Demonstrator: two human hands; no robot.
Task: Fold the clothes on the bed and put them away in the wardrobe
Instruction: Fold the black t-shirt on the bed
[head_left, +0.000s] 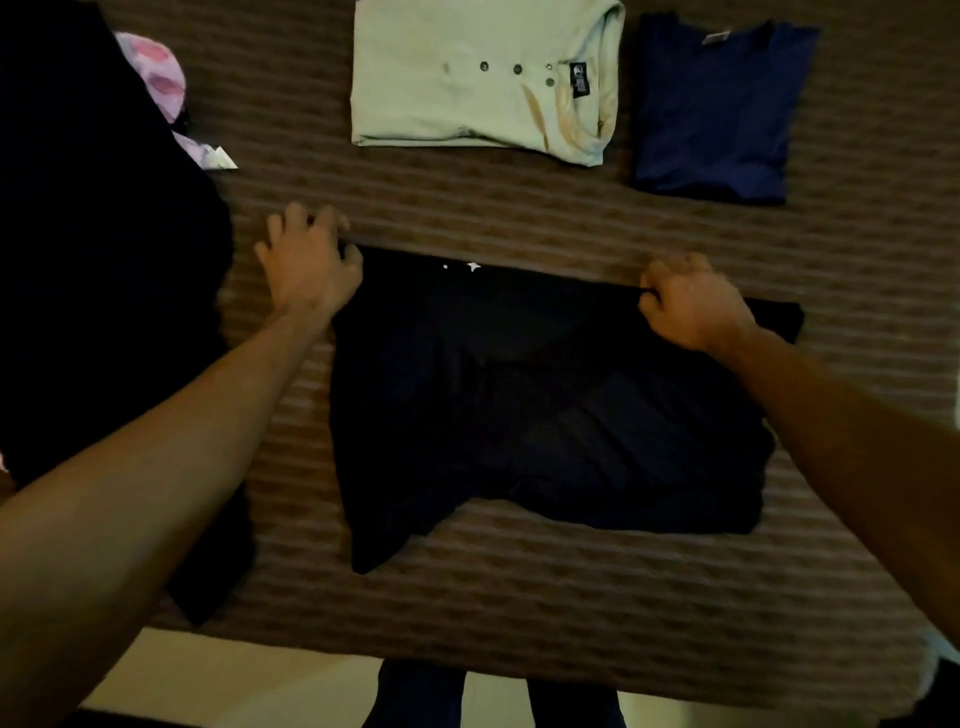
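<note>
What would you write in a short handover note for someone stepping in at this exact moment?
Left hand and right hand each pinch the far edge of the black shirt, spread on the bed. Done: pale green shirt and navy shirt lie folded at the far side. Left: fold the black shirt, then the dark pile and pink garment; put everything away.

Two folded shirts, one pale green and one navy; one black garment spread flat; one dark pile; one pink cloth.

The bedcover has brown stripes; the henley shirt is pale green, one t-shirt navy, another garment black.
</note>
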